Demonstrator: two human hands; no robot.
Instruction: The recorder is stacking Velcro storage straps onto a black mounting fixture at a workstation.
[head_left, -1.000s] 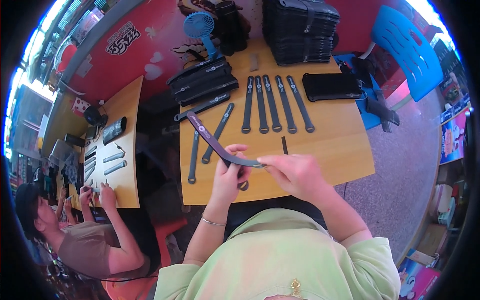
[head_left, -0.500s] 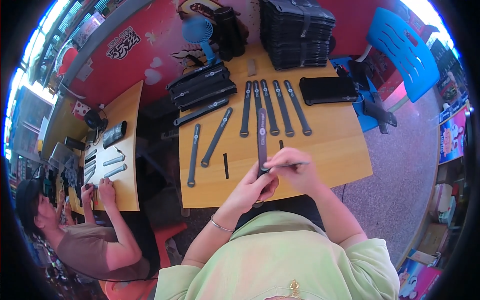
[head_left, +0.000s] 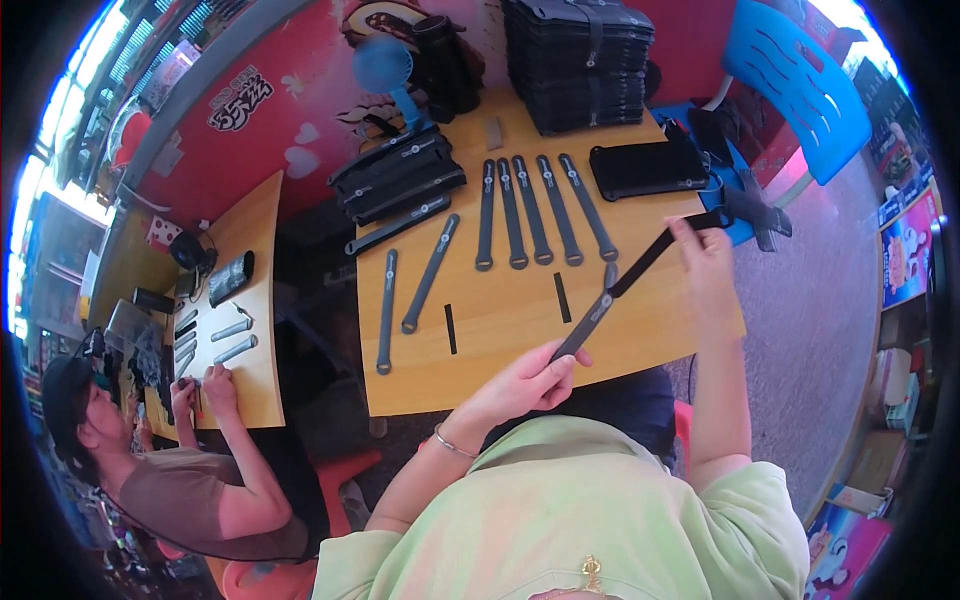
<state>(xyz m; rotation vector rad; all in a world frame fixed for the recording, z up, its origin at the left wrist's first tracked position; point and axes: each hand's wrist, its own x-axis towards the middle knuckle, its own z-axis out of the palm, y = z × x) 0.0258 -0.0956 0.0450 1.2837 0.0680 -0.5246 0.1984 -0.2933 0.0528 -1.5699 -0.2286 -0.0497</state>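
A hook-and-loop strap (head_left: 590, 322) stretches between my two hands above the table's front right part. My left hand (head_left: 530, 385) is closed on its lower grey end. My right hand (head_left: 702, 250) pinches the strap's black length near the far end and is slightly blurred. The strap bends at a light ring-like spot near its middle. Several grey straps (head_left: 543, 212) lie side by side beyond my hands, loop ends toward me. Two more, a slanted strap (head_left: 431, 275) and an upright strap (head_left: 387, 312), lie on the left.
Two thin black strips (head_left: 450, 330) mark the wooden table (head_left: 500, 360). Behind are bundled black straps (head_left: 400, 180), a tall black stack (head_left: 580, 70), a black pouch (head_left: 648, 168) and a blue fan (head_left: 383, 68). A blue chair (head_left: 795, 95) stands right; a co-worker (head_left: 180, 490) sits left.
My right hand has moved right and away from me, drawing out the strap's black length. My left hand tilts the strap rightward. The view has shifted slightly.
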